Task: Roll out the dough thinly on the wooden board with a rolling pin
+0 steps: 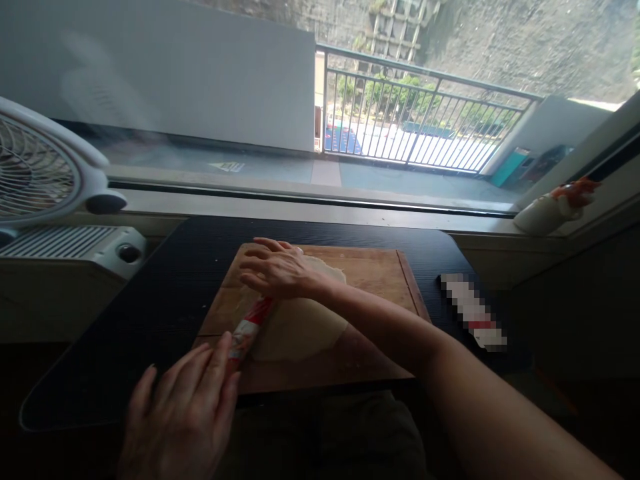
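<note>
Across the left part of a wooden board [375, 280] lies a cylinder in red and white printed wrapping [250, 325], slanting from near left to far right. My right hand [275, 268] rests palm down over its far end, fingers spread and stretched out. At the near end, my left hand [183, 407] has its fingers extended, the fingertips touching the cylinder. Beside it a thin, pale sheet of dough [300, 330] is spread on the board, partly covered by my right hand and forearm. Both ends of the cylinder are hidden by my hands.
The board lies on a black table [150, 313]. At the right sits a flat, dark-edged object with a blurred-out surface [473, 312]. A white fan [40, 160] and a white slatted unit [75, 243] stand left. A light jug-like pot [543, 213] occupies the window sill.
</note>
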The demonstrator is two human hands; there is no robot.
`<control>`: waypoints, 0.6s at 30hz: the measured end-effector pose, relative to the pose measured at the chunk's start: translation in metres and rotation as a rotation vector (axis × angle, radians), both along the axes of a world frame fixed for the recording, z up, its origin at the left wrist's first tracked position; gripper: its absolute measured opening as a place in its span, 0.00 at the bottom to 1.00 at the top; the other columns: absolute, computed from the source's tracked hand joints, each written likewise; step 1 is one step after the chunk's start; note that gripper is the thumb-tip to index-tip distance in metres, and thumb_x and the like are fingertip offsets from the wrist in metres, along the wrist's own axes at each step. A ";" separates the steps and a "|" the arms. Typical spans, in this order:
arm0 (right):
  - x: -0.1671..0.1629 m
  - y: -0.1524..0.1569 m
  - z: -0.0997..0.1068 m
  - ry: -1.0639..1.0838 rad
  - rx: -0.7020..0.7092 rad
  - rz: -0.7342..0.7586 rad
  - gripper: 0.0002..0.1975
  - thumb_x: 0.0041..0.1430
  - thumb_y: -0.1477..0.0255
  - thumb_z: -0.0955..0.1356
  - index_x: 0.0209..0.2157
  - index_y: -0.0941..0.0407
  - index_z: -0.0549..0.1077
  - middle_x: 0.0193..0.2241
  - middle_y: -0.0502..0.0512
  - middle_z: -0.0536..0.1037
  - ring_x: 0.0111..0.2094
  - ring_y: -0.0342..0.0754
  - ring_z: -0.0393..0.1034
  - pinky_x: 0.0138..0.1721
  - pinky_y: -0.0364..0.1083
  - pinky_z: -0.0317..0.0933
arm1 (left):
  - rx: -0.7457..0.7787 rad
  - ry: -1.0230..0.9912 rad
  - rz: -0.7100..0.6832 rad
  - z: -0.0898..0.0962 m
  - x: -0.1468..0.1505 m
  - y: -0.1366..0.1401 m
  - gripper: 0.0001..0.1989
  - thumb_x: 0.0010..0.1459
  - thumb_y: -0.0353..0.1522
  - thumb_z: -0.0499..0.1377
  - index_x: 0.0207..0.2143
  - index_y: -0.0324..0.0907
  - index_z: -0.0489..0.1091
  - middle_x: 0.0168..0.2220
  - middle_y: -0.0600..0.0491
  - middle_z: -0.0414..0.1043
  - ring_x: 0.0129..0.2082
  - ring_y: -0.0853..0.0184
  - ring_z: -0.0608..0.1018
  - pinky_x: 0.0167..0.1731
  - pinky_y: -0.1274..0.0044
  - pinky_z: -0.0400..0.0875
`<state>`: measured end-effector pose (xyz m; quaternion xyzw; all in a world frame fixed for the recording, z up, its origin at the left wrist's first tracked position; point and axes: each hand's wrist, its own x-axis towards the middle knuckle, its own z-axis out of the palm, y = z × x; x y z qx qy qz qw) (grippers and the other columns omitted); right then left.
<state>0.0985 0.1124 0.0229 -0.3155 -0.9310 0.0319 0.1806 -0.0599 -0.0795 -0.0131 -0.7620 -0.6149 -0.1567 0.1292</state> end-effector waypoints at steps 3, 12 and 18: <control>0.034 -0.014 -0.001 -0.027 0.029 0.042 0.17 0.67 0.61 0.56 0.49 0.47 0.70 0.55 0.44 0.68 0.62 0.47 0.47 0.60 0.50 0.45 | -0.020 0.002 -0.039 0.002 0.002 0.004 0.25 0.61 0.36 0.46 0.60 0.39 0.56 0.52 0.41 0.68 0.53 0.52 0.68 0.57 0.54 0.52; 0.006 -0.017 -0.002 -0.029 -0.087 -0.315 0.22 0.67 0.59 0.54 0.39 0.55 0.73 0.47 0.57 0.73 0.61 0.56 0.49 0.54 0.58 0.53 | -0.211 0.029 0.204 0.019 -0.015 0.091 0.26 0.65 0.40 0.39 0.55 0.30 0.61 0.55 0.37 0.65 0.57 0.53 0.65 0.54 0.53 0.55; 0.055 -0.093 -0.019 0.046 0.064 -0.240 0.25 0.66 0.63 0.58 0.59 0.62 0.57 0.62 0.64 0.56 0.64 0.54 0.42 0.62 0.59 0.36 | -0.183 -0.016 0.109 0.007 0.017 0.093 0.26 0.64 0.40 0.38 0.55 0.38 0.63 0.58 0.46 0.64 0.61 0.58 0.60 0.59 0.58 0.49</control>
